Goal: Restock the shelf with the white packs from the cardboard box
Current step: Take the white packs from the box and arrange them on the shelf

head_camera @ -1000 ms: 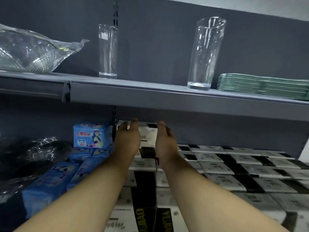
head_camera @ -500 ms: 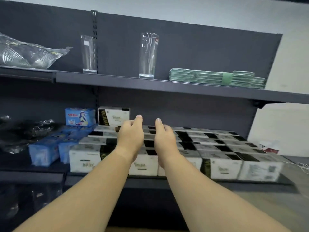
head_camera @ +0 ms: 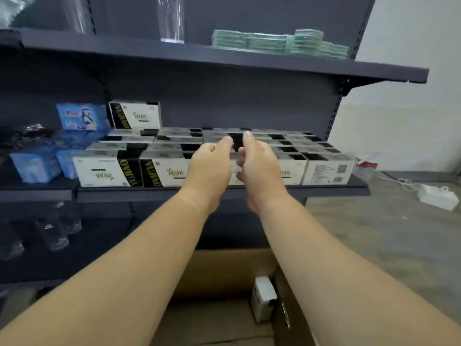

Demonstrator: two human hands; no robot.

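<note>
Rows of white packs (head_camera: 107, 171) with black bands fill the middle shelf (head_camera: 224, 191). One more white pack (head_camera: 136, 116) lies on top of them at the back left. My left hand (head_camera: 212, 168) and my right hand (head_camera: 259, 166) hover side by side in front of the front row. Both hold nothing, and their fingers are loosely curled. Below my forearms stands the open cardboard box (head_camera: 219, 270). A single white pack (head_camera: 263, 298) stands on end against its right wall.
Blue packs (head_camera: 35, 166) sit left of the white ones. The upper shelf carries a tall glass (head_camera: 172, 21) and a green stack (head_camera: 274, 41). Dark bottles (head_camera: 55, 233) stand on the lower shelf. A white power strip (head_camera: 436, 196) lies on the floor at the right.
Both hands have drawn back from the rear of the shelf to in front of its front row. The view has pulled back and tipped down, so the cardboard box now shows.
</note>
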